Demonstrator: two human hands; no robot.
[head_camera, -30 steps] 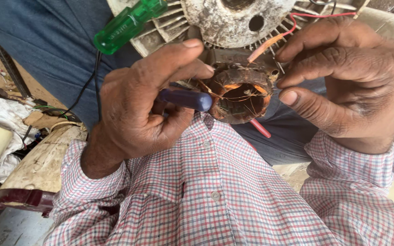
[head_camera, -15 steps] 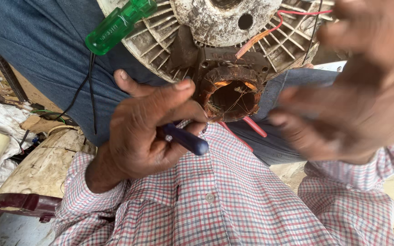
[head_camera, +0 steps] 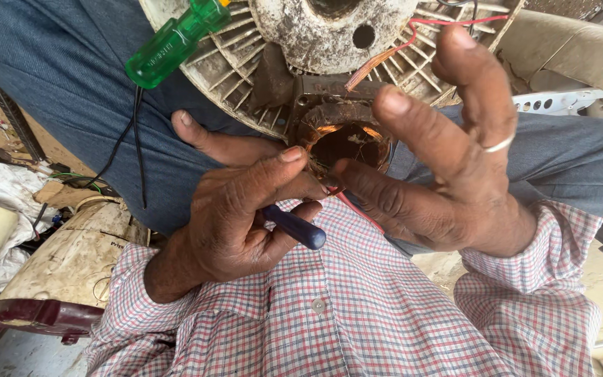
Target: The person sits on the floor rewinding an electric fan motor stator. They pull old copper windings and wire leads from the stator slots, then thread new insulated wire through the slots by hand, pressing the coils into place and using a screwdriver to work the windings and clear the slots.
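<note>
Shifted since the frame half a second back: right hand point(head_camera: 448, 167) now sharp rather than blurred, drawn in to the winding; left hand's grip much as it was.

Item 1. Left hand point(head_camera: 246, 216): fingers curled shut around a blue-handled tool point(head_camera: 294, 227), thumb stretched toward the metal housing. Tool's working end is hidden behind the fingers, apparently aimed into the coil opening.

Item 2. Right hand: fingers spread wide and raised, holding nothing; a ring on one finger; the thumb's tip lies at the lower rim of the coil.

Item 3. Copper coil point(head_camera: 347, 136): round, rust-brown winding with a dark hollow centre, seated against the lower edge of the motor housing point(head_camera: 329, 31), resting on the person's lap between both hands.

Item 4. Motor housing: grimy, finned, pale metal, disc-shaped, with a round hole in its centre plate.

Item 5. Red wire point(head_camera: 420, 35): runs from the housing's top right down toward the coil; a second red strand shows below the coil at the shirt.

Item 6. Green screwdriver point(head_camera: 172, 42): translucent handle, lying on the housing's left rim, untouched.

Item 7. Black cable point(head_camera: 134, 146): trailing down the trouser leg.

Progress, as judged: housing opened and winding exposed; coil not yet freed or finished, wires loose, work at the coil mid-course.
</note>
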